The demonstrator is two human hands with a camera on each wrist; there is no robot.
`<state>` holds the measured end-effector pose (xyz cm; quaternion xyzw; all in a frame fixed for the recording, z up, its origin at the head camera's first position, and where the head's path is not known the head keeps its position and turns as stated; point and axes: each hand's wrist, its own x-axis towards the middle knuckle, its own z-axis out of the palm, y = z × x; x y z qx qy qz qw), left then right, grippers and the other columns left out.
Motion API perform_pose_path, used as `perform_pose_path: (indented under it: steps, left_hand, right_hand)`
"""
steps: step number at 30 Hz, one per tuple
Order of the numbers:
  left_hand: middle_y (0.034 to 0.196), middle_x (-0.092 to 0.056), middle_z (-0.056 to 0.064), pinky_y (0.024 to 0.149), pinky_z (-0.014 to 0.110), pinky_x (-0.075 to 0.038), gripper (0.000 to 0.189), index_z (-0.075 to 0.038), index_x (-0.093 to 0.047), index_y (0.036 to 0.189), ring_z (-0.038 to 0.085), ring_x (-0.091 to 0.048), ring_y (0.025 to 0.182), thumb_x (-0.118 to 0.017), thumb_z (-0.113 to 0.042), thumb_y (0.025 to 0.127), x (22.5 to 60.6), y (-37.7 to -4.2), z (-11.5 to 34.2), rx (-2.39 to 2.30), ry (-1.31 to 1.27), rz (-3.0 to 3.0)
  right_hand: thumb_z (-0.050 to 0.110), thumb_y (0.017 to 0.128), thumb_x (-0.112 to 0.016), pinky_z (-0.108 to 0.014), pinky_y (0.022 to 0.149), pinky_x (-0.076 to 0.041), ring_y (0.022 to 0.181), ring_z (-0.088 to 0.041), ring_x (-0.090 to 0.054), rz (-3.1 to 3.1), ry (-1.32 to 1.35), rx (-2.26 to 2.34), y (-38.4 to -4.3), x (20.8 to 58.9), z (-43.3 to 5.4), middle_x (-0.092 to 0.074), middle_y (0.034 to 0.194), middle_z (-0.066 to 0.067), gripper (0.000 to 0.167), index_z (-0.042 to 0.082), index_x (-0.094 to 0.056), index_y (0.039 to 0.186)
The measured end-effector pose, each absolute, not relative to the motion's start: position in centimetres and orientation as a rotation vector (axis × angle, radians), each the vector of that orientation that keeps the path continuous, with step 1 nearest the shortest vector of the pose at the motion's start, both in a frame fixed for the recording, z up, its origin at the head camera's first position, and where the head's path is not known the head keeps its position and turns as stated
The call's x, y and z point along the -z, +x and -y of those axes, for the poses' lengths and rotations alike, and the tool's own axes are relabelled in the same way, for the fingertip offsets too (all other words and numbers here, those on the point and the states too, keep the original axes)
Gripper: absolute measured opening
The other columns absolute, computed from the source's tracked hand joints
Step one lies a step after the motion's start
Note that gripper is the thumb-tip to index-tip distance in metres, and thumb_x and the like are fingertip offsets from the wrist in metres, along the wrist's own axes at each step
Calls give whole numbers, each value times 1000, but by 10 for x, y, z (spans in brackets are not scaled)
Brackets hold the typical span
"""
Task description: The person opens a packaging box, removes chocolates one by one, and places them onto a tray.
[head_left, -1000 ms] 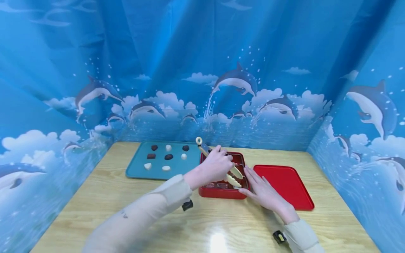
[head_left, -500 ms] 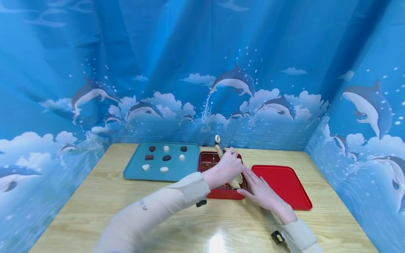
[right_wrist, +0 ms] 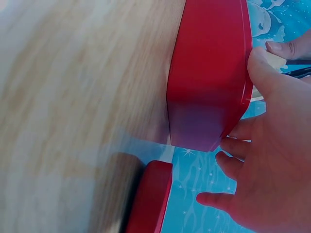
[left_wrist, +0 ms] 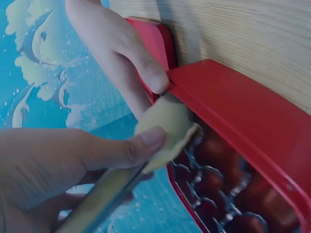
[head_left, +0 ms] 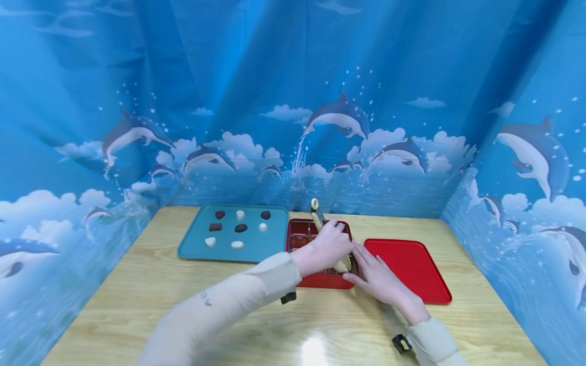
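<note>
In the head view, my left hand (head_left: 331,244) grips a pair of cream-coloured tongs (head_left: 317,219) over a red box (head_left: 322,281) with clear inner dividers. The scalloped heads of the tongs (left_wrist: 167,121) are close together and dip into the box's near right corner, as the left wrist view shows. Whether they pinch anything is hidden. My right hand (head_left: 382,282) rests against the box's right end, its thumb at the near rim and its fingers extended along the side, in the right wrist view too.
To the left lies a teal tray (head_left: 197,241) with several dark and white chocolate-like pieces spread on it. A flat red lid (head_left: 414,269) lies on the wooden table (head_left: 256,325) at the right. A blue dolphin-print curtain (head_left: 274,127) stands behind and at both sides.
My left hand has moved right with the tongs, which now stand more upright with their heads closer together at the box's near right corner. My right hand has stayed at the box.
</note>
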<state>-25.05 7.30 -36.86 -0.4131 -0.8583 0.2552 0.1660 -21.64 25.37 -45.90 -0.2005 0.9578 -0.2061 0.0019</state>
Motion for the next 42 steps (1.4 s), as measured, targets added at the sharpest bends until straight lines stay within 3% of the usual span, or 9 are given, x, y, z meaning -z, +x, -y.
perform_pose_path:
  steps: [10, 13, 22, 26, 30, 37, 42]
  left_hand:
    - [103, -73, -13, 93, 35, -41, 10, -34, -80, 99, 17, -62, 105, -73, -32, 92, 358, -250, -47, -660, -1180, 2374]
    - [105, -73, -13, 90, 34, -39, 12, -36, -79, 103, 16, -61, 104, -71, -35, 94, 352, -247, -52, -698, -1159, 2388]
    - [120, -70, -18, 97, 32, -34, 26, -41, -71, 124, 10, -59, 109, -55, -40, 104, 344, -242, -93, -896, -1027, 2678]
    - [131, -64, -19, 101, 33, -32, 31, -43, -64, 134, 10, -56, 121, -48, -41, 107, 343, -239, -112, -1009, -929, 2833]
    - [131, -64, -19, 100, 34, -35, 33, -42, -62, 135, 11, -58, 118, -45, -40, 108, 350, -236, -120, -1052, -894, 2881]
    - [124, -68, -18, 98, 33, -37, 29, -40, -68, 129, 12, -62, 111, -56, -42, 102, 363, -246, -101, -914, -1046, 2707]
    - [108, -74, -14, 96, 35, -41, 23, -36, -76, 115, 15, -64, 104, -69, -41, 93, 371, -250, -73, -699, -1167, 2482]
  right_hand:
    - [57, 99, -56, -69, 115, -21, 151, -44, -20, -3039, -633, 615, -213, 457, -252, -21, 166, -20, 89, 2, -22, 161]
    - [60, 98, -54, -69, 115, -20, 151, -44, -20, -3034, -624, 617, -214, 457, -253, -20, 167, -19, 91, 4, -22, 161]
    - [61, 97, -55, -70, 114, -19, 151, -43, -20, -2999, -619, 664, -215, 458, -255, -18, 167, -20, 92, 3, -23, 160]
    - [60, 96, -56, -72, 113, -19, 152, -40, -21, -2983, -628, 701, -216, 458, -255, -17, 168, -16, 91, 10, -20, 163]
    - [59, 96, -59, -74, 111, -20, 152, -38, -22, -2979, -643, 736, -216, 459, -253, -17, 168, -12, 91, 16, -16, 164]
    - [55, 97, -60, -72, 112, -21, 151, -42, -23, -3006, -644, 677, -215, 457, -251, -21, 166, -18, 89, 6, -22, 162]
    - [58, 98, -56, -69, 114, -21, 151, -45, -21, -3022, -623, 627, -216, 458, -252, -21, 166, -20, 90, 1, -23, 160]
